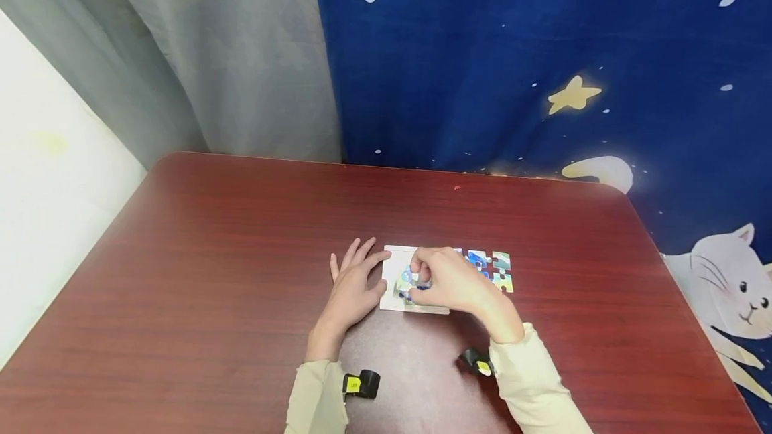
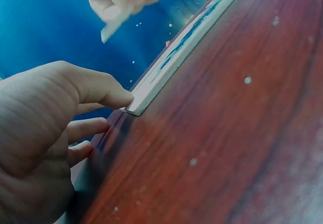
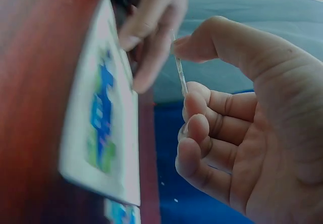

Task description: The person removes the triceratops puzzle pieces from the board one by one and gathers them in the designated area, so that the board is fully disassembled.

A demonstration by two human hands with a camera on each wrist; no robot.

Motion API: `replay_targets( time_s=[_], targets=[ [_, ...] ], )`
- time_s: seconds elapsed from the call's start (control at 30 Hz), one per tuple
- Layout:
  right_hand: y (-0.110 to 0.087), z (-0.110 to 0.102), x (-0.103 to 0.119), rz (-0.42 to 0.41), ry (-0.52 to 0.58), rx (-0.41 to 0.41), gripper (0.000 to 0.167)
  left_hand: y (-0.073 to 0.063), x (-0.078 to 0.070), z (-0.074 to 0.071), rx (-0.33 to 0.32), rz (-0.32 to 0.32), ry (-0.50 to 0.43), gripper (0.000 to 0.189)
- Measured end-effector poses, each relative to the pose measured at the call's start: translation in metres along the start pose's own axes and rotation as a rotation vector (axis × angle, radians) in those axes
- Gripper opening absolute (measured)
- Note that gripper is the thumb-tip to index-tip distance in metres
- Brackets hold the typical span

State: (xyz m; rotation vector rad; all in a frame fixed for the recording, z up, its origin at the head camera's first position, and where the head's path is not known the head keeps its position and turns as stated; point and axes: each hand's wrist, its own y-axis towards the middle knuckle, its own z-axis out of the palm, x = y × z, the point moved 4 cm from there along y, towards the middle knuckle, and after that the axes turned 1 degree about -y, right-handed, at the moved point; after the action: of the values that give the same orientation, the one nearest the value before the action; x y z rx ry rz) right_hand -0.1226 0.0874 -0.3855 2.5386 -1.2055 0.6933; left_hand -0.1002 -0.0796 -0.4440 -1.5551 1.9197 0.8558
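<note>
A white-bordered puzzle tray [image 1: 416, 309] lies flat on the table, with a blue and green picture showing inside it in the right wrist view. My left hand [image 1: 350, 292] rests at the tray's left side, thumb and index finger touching its edge and the other fingers spread on the tabletop. Above the tray, my right hand [image 1: 452, 281] pinches a thin puzzle piece [image 3: 180, 72] between thumb and fingertips. That piece appears edge-on in the right wrist view, held clear of the tray. In the head view my right hand hides part of the tray.
Several loose puzzle pieces [image 1: 502, 272] with blue and green print lie just right of the tray. The reddish-brown table [image 1: 241, 240] reaches back to a grey curtain [image 1: 241, 59] and a blue starry curtain [image 1: 458, 72].
</note>
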Motion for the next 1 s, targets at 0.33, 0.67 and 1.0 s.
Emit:
replay_targets(
  time_s=[0.33, 0.67, 1.0],
  targets=[
    [-0.029, -0.029, -0.024, 0.013, 0.011, -0.054, 0.026, -0.003, 0.001, 0.001, -0.006, 0.001, -0.012, 0.043],
    [-0.054, -0.027, -0.046, 0.051, 0.066, -0.073, 0.026, -0.001, 0.002, 0.003, -0.003, 0.003, -0.010, 0.043],
    [-0.055, -0.021, -0.049, 0.037, 0.033, -0.044, 0.026, 0.000, 0.002, 0.002, -0.012, 0.011, -0.013, 0.043]
  ],
)
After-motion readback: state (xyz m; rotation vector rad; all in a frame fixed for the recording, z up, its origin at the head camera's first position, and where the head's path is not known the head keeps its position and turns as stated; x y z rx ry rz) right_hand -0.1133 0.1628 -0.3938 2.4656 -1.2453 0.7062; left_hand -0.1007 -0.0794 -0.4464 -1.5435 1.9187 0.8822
